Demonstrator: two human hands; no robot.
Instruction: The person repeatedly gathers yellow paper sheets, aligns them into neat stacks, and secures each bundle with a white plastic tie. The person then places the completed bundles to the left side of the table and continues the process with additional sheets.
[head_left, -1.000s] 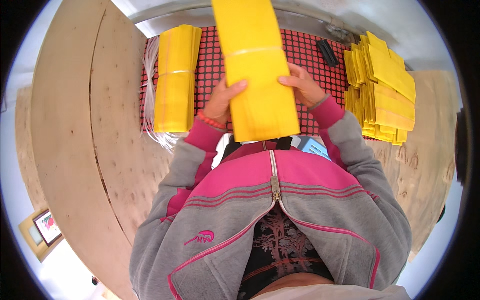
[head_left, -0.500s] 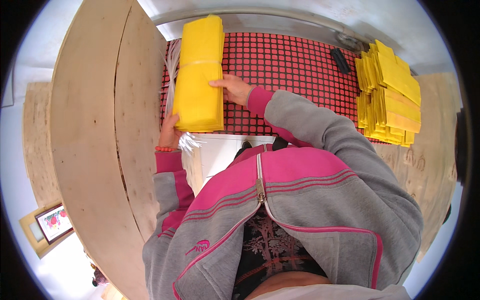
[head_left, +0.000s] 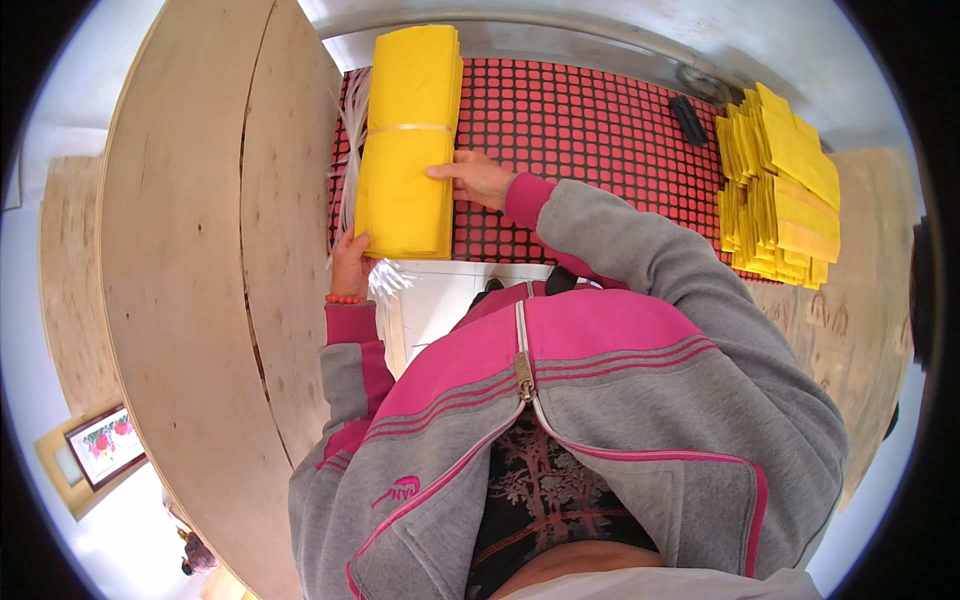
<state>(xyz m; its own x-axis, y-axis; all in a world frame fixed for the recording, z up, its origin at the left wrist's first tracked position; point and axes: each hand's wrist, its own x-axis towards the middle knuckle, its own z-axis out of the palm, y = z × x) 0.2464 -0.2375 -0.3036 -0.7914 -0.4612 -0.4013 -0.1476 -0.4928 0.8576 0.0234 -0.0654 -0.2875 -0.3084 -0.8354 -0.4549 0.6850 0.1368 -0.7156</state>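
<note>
A thick bundle of folded yellow sheets [head_left: 408, 195], cloth-like, stands lengthwise at the left of the red and black checked tabletop [head_left: 570, 130]. A pale band [head_left: 410, 128] runs across its middle. My left hand [head_left: 350, 262] grips the near left corner, thumb on top and the other fingers under the edge. On the right long side, my right hand [head_left: 470, 179] holds the bundle with the thumb on its upper face and the fingers hidden at the side. White strips [head_left: 352, 130] lie along the bundle's left side, and their loose ends [head_left: 388, 280] hang over the front edge near my left hand.
Several yellow bundles [head_left: 785, 190] are piled at the table's right end. A black object [head_left: 687, 121] lies near the back, close to a pipe [head_left: 600, 28] along the wall. Tall wooden boards [head_left: 190, 250] border the left side; another wooden surface [head_left: 860, 280] is at the right.
The bundle, with both hands on it, appears slightly further right and up in the picture. Most of the surroundings at the left have shifted right too, so the view has turned a little.
</note>
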